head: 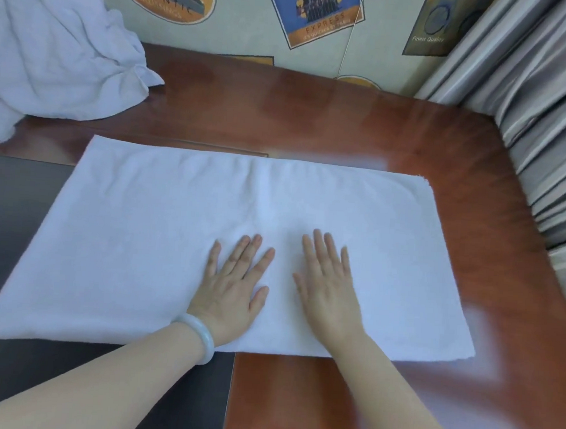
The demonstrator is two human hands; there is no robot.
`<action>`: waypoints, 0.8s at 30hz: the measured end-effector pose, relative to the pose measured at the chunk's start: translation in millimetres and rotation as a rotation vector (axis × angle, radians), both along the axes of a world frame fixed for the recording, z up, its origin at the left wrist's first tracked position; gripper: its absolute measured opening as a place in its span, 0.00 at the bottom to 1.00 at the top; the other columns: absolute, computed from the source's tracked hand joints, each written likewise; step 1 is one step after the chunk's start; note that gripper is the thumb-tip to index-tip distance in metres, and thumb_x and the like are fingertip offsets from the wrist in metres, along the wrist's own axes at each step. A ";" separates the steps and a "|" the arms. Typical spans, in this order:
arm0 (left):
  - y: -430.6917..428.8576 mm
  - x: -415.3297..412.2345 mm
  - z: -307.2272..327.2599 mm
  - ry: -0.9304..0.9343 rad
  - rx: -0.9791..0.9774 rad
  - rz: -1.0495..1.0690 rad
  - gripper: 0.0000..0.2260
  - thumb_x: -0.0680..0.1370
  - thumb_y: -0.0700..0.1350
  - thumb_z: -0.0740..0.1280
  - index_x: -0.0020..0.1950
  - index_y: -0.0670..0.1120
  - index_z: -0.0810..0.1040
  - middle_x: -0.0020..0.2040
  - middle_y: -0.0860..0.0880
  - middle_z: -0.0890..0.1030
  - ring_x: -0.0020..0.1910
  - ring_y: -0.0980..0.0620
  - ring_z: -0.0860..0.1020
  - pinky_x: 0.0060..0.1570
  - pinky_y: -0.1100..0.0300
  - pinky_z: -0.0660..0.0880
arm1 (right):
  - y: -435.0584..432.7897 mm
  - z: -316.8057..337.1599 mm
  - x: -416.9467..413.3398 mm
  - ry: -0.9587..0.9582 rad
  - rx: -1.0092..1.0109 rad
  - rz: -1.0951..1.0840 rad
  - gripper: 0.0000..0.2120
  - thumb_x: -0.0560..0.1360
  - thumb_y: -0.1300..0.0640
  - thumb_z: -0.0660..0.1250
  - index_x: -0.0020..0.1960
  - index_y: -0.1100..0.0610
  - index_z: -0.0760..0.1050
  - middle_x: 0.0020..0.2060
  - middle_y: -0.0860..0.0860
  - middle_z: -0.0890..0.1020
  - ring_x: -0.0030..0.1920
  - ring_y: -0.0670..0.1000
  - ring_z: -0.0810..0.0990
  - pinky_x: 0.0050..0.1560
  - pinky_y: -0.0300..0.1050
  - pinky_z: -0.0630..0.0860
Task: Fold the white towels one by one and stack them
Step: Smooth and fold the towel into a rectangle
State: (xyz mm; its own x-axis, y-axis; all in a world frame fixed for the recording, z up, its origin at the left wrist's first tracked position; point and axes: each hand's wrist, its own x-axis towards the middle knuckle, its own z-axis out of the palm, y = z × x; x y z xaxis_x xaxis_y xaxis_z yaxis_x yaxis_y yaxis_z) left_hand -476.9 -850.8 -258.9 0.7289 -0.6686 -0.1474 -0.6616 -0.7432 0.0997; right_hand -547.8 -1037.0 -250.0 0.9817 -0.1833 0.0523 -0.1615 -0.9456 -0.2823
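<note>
On the glossy, reddish-brown wooden desk (pixel 462 407), seen from the head view: a white towel (pixel 134 238), soft terry, spread flat as a broad rectangle with a faint crease running down its middle. Overlaps at its left end a dark matte panel (pixel 9 230) set level with the wood. Near the towel's front edge, the left hand (pixel 234 284) and the right hand (pixel 330 283), side by side with a narrow gap between, palms down, fingers straight and slightly fanned. Press flat on the cloth, gripping nothing. Around the left wrist, a smooth pale bangle (pixel 201 338), rounded and milky. At the far left corner, a heap of white towels (pixel 53 51), rumpled in loose folds, apart from the spread one. Along the right side, a grey curtain (pixel 529 113) in satiny vertical pleats. Behind the desk, a pale wall (pixel 246 29) printed with ship-poster motifs, oval and rectangular.
</note>
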 end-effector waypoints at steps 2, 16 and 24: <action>-1.2 9.8 2.2 0.011 -0.036 -0.036 0.27 0.81 0.57 0.46 0.80 0.52 0.56 0.81 0.49 0.54 0.79 0.50 0.52 0.74 0.37 0.52 | 19.2 -9.3 17.8 0.095 0.017 0.106 0.27 0.85 0.49 0.50 0.81 0.54 0.48 0.79 0.51 0.46 0.80 0.51 0.42 0.78 0.53 0.37; 17.8 152.4 15.1 -0.065 -0.051 0.249 0.28 0.82 0.58 0.44 0.81 0.50 0.53 0.81 0.48 0.47 0.80 0.45 0.43 0.74 0.36 0.40 | 11.8 11.6 47.4 0.048 0.025 -0.170 0.32 0.80 0.43 0.42 0.78 0.59 0.57 0.78 0.54 0.55 0.79 0.53 0.50 0.77 0.58 0.44; -14.8 139.3 -6.1 -0.082 0.054 0.156 0.29 0.79 0.61 0.37 0.80 0.58 0.44 0.81 0.53 0.42 0.79 0.52 0.40 0.71 0.33 0.40 | -3.8 -14.8 165.5 0.169 -0.073 0.141 0.28 0.84 0.43 0.47 0.80 0.47 0.45 0.80 0.47 0.45 0.79 0.49 0.41 0.77 0.53 0.35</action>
State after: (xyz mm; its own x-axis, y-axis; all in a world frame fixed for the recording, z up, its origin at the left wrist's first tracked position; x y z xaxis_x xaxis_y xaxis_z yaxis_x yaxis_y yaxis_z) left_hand -337.6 -865.6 -265.0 0.8342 -0.5392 -0.1157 -0.5421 -0.8403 0.0076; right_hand -382.2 -1040.8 -264.8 0.9932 -0.0458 -0.1073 -0.0659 -0.9791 -0.1924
